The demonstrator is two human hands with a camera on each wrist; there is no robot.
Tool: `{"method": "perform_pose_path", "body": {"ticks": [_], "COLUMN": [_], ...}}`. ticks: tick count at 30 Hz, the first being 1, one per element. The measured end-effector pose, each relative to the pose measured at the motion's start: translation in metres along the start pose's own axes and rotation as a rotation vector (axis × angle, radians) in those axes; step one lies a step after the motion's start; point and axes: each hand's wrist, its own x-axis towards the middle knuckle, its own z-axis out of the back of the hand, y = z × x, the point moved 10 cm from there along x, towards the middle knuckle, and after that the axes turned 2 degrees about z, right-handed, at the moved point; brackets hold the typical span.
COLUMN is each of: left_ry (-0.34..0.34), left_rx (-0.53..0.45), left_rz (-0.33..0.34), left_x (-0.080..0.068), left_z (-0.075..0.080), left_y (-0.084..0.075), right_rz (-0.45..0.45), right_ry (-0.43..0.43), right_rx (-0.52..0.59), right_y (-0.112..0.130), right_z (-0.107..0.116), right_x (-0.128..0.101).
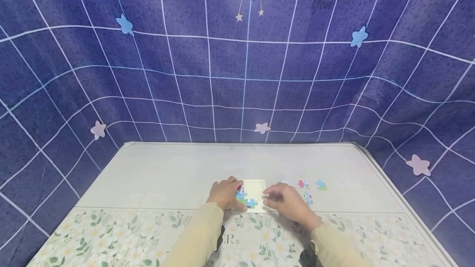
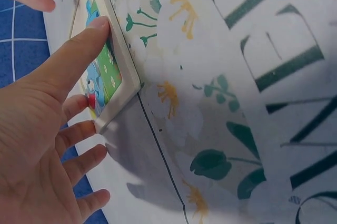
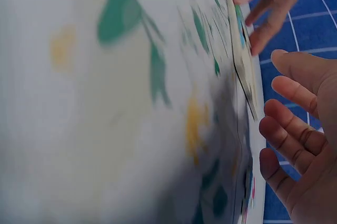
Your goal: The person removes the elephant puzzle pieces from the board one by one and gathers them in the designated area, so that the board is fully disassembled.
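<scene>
The puzzle tray lies on the table, near its front centre. The left hand rests on the tray's left edge; the right hand lies at its right. Loose puzzle pieces lie right of the tray, behind the right hand.

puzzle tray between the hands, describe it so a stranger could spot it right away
On the pale table before the blue starry backdrop, look between the left hand and right hand. The puzzle tray is a flat cream-framed square, part-filled with blue and green pieces, unlike the loose pieces scattered to its right.
</scene>
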Motion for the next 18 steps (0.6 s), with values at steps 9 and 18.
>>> {"method": "perform_pose_path", "body": {"ticks": [9, 18], "left_ry": [0.008, -0.012], "left_rx": [-0.053, -0.022], "left_rz": [-0.039, -0.045], "left_x": [0.003, 0.005], "left_z": [-0.001, 0.003], "left_y": [0.002, 0.003], "right_rz": [0.025, 0.011], "right_ry": [0.045, 0.063], "right_rx": [-0.018, -0.149], "right_y": [0.014, 0.020], "right_z": [-0.021, -0.029], "right_x": [0.004, 0.007]}}
